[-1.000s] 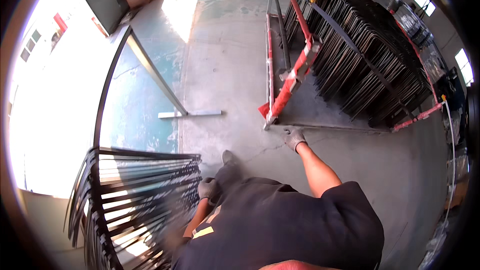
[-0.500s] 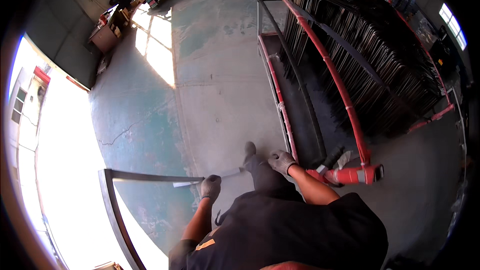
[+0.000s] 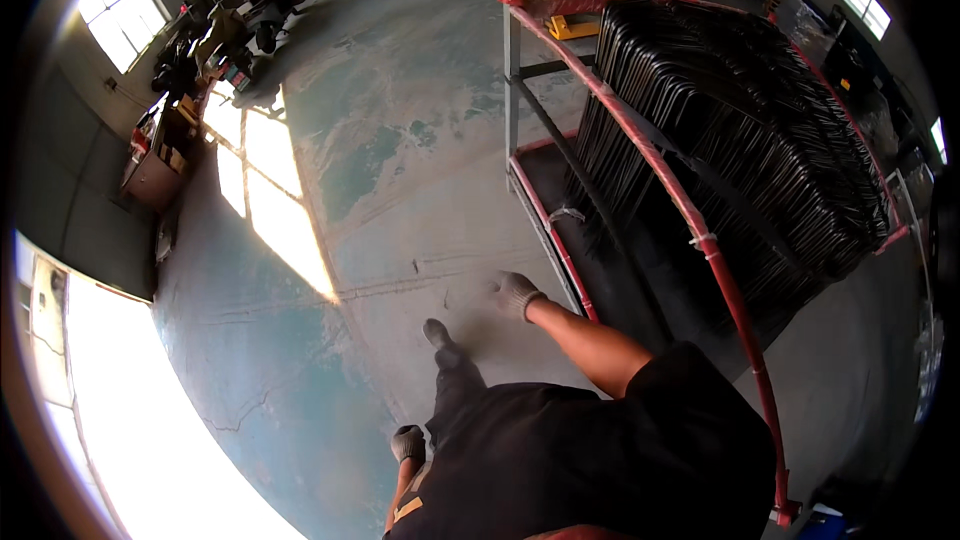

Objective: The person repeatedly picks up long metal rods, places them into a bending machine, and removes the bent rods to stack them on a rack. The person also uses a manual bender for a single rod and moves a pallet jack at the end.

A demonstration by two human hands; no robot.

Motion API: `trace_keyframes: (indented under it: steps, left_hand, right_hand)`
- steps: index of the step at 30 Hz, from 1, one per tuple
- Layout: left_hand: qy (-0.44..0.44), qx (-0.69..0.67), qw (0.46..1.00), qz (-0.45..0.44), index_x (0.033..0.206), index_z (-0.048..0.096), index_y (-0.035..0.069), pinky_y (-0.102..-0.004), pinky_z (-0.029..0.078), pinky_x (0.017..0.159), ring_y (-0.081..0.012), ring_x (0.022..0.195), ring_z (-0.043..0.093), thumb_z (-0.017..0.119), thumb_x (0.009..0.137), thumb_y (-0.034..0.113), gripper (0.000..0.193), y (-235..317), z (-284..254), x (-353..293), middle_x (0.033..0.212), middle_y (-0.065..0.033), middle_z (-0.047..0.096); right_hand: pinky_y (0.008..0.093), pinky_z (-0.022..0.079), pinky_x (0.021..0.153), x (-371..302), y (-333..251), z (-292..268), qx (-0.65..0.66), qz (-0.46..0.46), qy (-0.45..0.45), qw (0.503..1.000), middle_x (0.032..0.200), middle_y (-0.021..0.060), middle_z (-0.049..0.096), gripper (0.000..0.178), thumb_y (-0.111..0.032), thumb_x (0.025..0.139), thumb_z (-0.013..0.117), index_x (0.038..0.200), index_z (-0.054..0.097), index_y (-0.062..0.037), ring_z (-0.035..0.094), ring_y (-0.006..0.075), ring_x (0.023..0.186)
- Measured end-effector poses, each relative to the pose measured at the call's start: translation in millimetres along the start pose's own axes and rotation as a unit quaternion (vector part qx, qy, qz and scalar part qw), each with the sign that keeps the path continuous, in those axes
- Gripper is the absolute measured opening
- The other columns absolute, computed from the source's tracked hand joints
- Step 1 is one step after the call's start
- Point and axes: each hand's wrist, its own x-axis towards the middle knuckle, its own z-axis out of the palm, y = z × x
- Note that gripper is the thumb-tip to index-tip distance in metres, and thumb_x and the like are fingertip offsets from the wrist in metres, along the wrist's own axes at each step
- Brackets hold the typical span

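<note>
My left hand (image 3: 408, 443), in a grey knitted glove, hangs low beside my left leg. Its fingers look curled in, and nothing shows in them. My right hand (image 3: 516, 296), also gloved, swings out in front of me over the concrete floor; its fingertips are smeared by motion, and I see no object there. Just to its right stands a metal rack (image 3: 655, 150) with rails wrapped in red. Many thin black bent tube frames (image 3: 740, 130) stand tightly packed in it. The right hand appears apart from the rack.
One dark shoe (image 3: 437, 333) steps forward on the painted floor (image 3: 370, 240). A bright doorway (image 3: 140, 410) lies at the left. Against the far left wall is a cluttered desk (image 3: 155, 175). Behind the rack sits a yellow pallet jack (image 3: 570, 28).
I have moved forward along the rack. The dark square-tube frame by my left hand has gone out of view. My left hand is lower; my right arm has swung forward.
</note>
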Motion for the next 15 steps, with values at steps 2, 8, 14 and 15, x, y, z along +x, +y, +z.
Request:
trace_keyframes:
  steps: [2,8,14,15]
  left_hand:
    - [-0.013,0.110,0.994,0.019,0.113,0.081,0.006,-0.0397,0.058,0.084,-0.0279,0.095,0.078,0.071,0.084,0.026,0.036,28,-7,76,0.104,-0.0171,0.081]
    - [-0.067,0.057,0.987,0.132,0.103,0.083,0.009,-0.0399,0.058,0.080,-0.0265,0.088,0.078,0.072,0.084,0.027,0.028,248,-69,276,0.092,-0.0147,0.081]
    - [-0.021,0.038,0.978,0.202,0.098,0.082,0.004,-0.0399,0.058,0.082,-0.0262,0.088,0.076,0.069,0.088,0.020,0.023,510,-130,480,0.091,-0.0164,0.080]
    - [-0.019,0.027,0.974,0.224,0.100,0.080,0.002,-0.0380,0.056,0.078,-0.0237,0.082,0.073,0.068,0.089,0.019,0.023,558,-131,504,0.089,-0.0143,0.078]
  right_hand:
    - [0.0407,0.058,0.091,72,-3,-17,0.025,0.024,0.033,0.999,0.110,0.0175,0.078,0.048,-0.037,0.089,0.077,0.126,0.071,-0.0071,0.074,0.0330,0.103]
    - [0.0420,0.057,0.097,234,20,-45,0.022,0.146,0.113,0.983,0.117,0.0201,0.076,0.047,-0.037,0.089,0.077,0.126,0.072,-0.0086,0.072,0.0356,0.112]
    - [0.0386,0.059,0.084,403,6,-84,0.076,0.192,0.125,0.970,0.105,0.0168,0.078,0.048,-0.034,0.086,0.076,0.122,0.073,-0.0027,0.077,0.0273,0.089]
    - [0.0387,0.059,0.083,442,4,-93,0.084,0.206,0.129,0.966,0.104,0.0171,0.078,0.048,-0.034,0.086,0.075,0.122,0.072,-0.0022,0.077,0.0268,0.087]
